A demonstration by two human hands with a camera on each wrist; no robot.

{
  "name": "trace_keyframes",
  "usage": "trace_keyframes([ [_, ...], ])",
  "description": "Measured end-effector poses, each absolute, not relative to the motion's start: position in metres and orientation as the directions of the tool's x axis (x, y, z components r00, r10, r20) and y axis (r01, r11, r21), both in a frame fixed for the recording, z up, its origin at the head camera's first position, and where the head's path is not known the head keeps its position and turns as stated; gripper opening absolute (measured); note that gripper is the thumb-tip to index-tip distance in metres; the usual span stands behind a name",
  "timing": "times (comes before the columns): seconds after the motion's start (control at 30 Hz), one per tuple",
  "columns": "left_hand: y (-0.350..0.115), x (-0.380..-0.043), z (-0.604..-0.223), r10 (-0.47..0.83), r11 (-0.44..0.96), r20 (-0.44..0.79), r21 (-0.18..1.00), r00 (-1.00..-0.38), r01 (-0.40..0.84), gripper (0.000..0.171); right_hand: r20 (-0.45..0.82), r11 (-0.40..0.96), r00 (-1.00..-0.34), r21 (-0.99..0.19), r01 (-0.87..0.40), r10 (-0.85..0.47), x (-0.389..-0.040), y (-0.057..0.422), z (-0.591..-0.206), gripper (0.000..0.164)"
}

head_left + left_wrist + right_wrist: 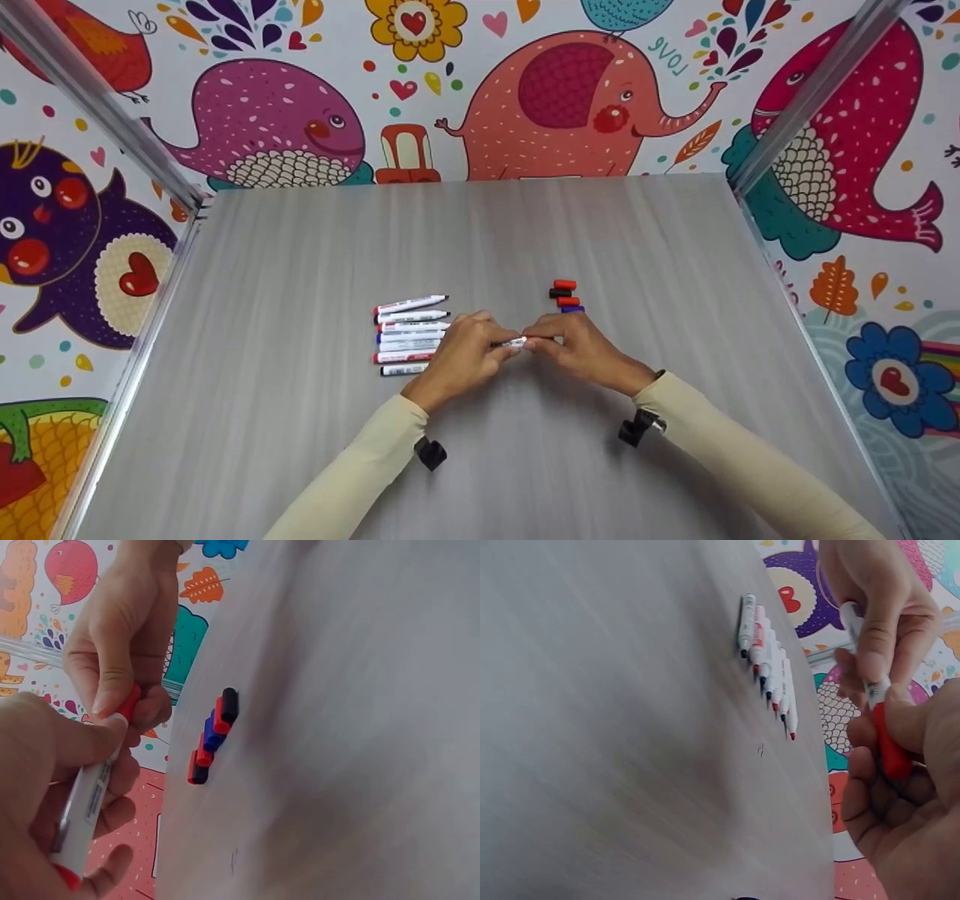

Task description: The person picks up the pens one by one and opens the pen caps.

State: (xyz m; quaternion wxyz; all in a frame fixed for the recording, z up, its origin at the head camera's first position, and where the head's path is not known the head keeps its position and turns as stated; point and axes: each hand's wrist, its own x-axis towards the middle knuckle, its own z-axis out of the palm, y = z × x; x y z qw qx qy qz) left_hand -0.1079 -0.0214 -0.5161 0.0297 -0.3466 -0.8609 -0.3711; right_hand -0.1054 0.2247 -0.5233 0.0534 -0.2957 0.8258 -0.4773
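Observation:
My left hand [466, 351] grips the white barrel of a marker [88, 799] with a red end plug. Pinched between the thumb and fingers of my right hand [583, 351] is the red cap [889, 744], at the other end of the same marker. Cap and barrel meet in line; whether the cap is fully seated cannot be told. Left of my hands, several white uncapped markers [409, 316] lie side by side, tips pointing right. Beyond my right hand, loose red, black and blue caps [214, 733] form a short row on the table.
The grey wood-grain table [300, 255] carries the markers and caps. Walls with cartoon animals [570, 112] rise at the back and sides, with metal posts [817, 97] at the far corners. Small black devices [430, 453] are strapped to both wrists.

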Motion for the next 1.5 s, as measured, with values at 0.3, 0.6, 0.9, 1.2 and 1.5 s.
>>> trace_keyframes([
  [0.3,-0.024,-0.108,-0.511,0.58,0.431,0.24,0.72,-0.778,0.543,0.018,0.367,0.365,-0.738,-0.691,-0.624,-0.566,-0.102,0.223,-0.527,0.014],
  [0.6,-0.03,-0.109,-0.51,0.583,0.368,0.153,0.826,-0.798,0.428,0.021,0.522,0.304,-0.632,-0.581,-0.755,-0.573,-0.105,0.227,-0.531,0.018],
  [0.9,-0.062,-0.107,-0.516,0.482,0.428,0.173,0.809,-0.859,0.403,0.017,0.582,0.293,-0.751,-0.693,-0.659,-0.312,-0.118,0.267,-0.527,0.036],
  [1.2,-0.076,-0.103,-0.528,0.485,0.449,0.236,0.759,-0.842,0.471,0.021,0.516,0.303,-0.795,-0.739,-0.601,-0.319,-0.109,0.275,-0.547,0.033],
  [1.5,-0.088,-0.096,-0.537,0.415,0.469,0.285,0.747,-0.864,0.472,0.015,0.436,0.411,-0.847,-0.742,-0.53,-0.305,-0.103,0.281,-0.557,0.029],
])
